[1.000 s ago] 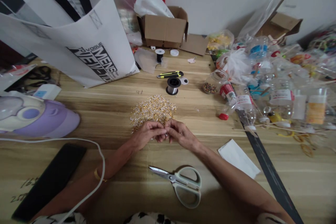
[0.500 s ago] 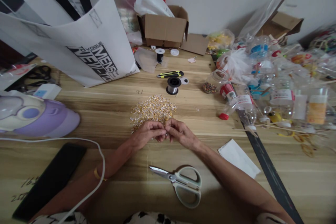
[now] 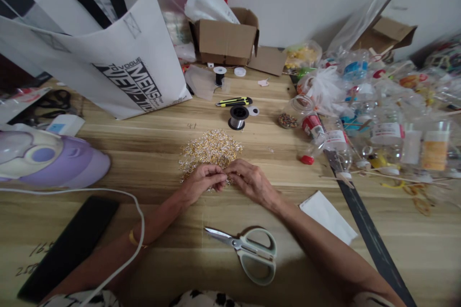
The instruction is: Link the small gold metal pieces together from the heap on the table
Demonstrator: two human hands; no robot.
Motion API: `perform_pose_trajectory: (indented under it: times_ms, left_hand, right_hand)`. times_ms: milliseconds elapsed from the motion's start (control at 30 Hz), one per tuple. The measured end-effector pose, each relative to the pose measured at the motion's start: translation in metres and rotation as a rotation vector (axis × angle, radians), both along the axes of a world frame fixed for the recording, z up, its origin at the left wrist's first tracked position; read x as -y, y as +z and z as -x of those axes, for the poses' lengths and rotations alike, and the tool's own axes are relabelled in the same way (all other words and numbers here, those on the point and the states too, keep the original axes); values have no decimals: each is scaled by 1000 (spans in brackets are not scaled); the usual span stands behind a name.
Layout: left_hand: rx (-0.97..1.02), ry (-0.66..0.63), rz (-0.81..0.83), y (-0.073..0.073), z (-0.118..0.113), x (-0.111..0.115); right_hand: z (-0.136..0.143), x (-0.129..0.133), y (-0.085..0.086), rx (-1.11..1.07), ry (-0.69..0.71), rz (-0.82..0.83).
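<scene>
A loose heap of small gold and silver metal pieces (image 3: 209, 147) lies on the wooden table. At its near edge my left hand (image 3: 203, 181) is closed, thumb pressed to the fingers. My right hand (image 3: 250, 180) meets it from the right, fingertips pinched together and touching the left fingertips. Whatever sits between the fingers is too small to make out. Scissors (image 3: 245, 252) with pale handles lie below my hands, their blades pointing left. Beyond the heap stand a spool of silvery wire (image 3: 238, 118) and a yellow-black utility knife (image 3: 234, 101).
Plastic bottles (image 3: 387, 129) and sticks crowd the right side. A large white bag (image 3: 144, 67) and a purple-white device (image 3: 72, 160) stand left. A white cable (image 3: 139, 206) crosses my left forearm. Folded white paper (image 3: 327, 217) lies near my right forearm. A cardboard box (image 3: 226, 41) stands behind.
My right hand has turned over slightly and its fingers now reach straighter toward the left fingertips. My left hand has stayed nearly in place.
</scene>
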State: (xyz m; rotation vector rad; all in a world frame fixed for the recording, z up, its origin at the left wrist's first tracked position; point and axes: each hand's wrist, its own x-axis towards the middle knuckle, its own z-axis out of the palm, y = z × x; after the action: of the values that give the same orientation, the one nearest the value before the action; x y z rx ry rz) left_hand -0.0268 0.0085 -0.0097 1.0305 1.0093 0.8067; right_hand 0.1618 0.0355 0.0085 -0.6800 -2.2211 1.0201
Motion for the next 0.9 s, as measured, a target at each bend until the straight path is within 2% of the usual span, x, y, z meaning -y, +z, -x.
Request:
perform_pose_trajectory:
  times_ms: [267, 733, 900]
  left_hand:
    - [-49, 34, -16, 2, -3, 0]
    - [-244, 36, -209, 4, -7, 3]
    - [-244, 27, -216, 4, -7, 3]
  right_hand:
    - [-3, 1, -2, 170, -21, -137]
    - [-2, 4, 0, 291, -18, -191]
    - [-2, 4, 1, 268, -20, -187]
